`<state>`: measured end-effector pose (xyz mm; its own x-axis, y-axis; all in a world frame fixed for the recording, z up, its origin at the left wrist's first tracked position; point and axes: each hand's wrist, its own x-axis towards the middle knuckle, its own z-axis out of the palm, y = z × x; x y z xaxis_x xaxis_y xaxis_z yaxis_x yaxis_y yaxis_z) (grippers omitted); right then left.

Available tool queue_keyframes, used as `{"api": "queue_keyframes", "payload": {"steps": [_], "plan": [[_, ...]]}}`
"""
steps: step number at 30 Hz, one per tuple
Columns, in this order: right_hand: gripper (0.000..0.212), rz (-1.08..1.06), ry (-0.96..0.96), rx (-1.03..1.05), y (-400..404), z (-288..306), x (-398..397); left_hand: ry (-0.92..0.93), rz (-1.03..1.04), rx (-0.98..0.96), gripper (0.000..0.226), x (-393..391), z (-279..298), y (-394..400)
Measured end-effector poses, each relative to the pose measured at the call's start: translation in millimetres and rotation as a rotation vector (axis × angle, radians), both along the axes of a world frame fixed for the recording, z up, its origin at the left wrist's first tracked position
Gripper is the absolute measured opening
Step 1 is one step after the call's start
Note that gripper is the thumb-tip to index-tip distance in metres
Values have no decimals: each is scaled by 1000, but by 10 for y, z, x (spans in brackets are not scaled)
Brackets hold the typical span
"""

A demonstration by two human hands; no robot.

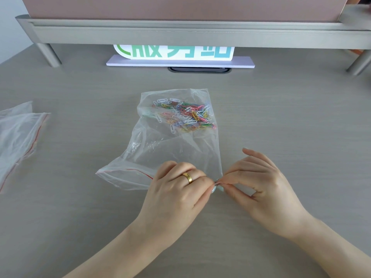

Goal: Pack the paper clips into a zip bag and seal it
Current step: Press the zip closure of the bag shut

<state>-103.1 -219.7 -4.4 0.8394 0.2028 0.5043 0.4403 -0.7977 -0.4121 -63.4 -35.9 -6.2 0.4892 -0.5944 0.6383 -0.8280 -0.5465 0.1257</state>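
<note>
**Both hands pinch the bag's near corner**

A clear zip bag (172,149) lies flat on the grey surface (281,117), its closed bottom toward twelve o'clock and its red-lined mouth toward six. The coloured paper clips (184,115) sit inside it, heaped at the far end, slightly toward one o'clock. The left hand (176,189), wearing a gold ring (187,177), rests over the mouth edge with its fingers (208,183) curled in, pinching the bag's corner at about five o'clock. The right hand (261,183) meets it there, thumb and forefinger pressed together on the same corner, the remaining fingers lifted and loosely spread. The fingertips of both hands nearly touch. To the left of the hands, the mouth's red strip runs on toward eight o'clock, gaping slightly.

At nine o'clock, well apart, lie spare zip bags (18,137). At twelve o'clock a white sign (176,55) with green characters stands under a metal shelf (180,33).
</note>
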Motion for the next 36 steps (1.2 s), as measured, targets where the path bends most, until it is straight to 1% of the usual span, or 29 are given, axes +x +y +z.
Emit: {"api": "queue_keyframes", "payload": {"steps": [6,9,12,14,17,22,27,31,36], "plan": [[15,-46,-8,73,-7,40,12,35,44,-61,17,2,20,16],[12,-20,30,110,-23,70,17,46,59,-97,20,9,25,42],[18,10,50,97,9,57,9,39,47,-92,21,0,18,35],[14,26,33,88,42,39,5,35,32,-80,20,-9,12,29],[16,20,11,90,53,30,0,36,20,-55,21,-21,6,22],[17,-45,-47,-26,62,14,-1,40,32,-63,23,-30,12,7],[18,-68,-92,-84,69,25,-6,67,60,-81,21,-28,24,-1],[16,-96,-61,-56,21,47,1,75,87,-73,22,4,49,47],[15,-89,9,-8,-13,70,-22,35,56,-46,21,10,57,97]]}}
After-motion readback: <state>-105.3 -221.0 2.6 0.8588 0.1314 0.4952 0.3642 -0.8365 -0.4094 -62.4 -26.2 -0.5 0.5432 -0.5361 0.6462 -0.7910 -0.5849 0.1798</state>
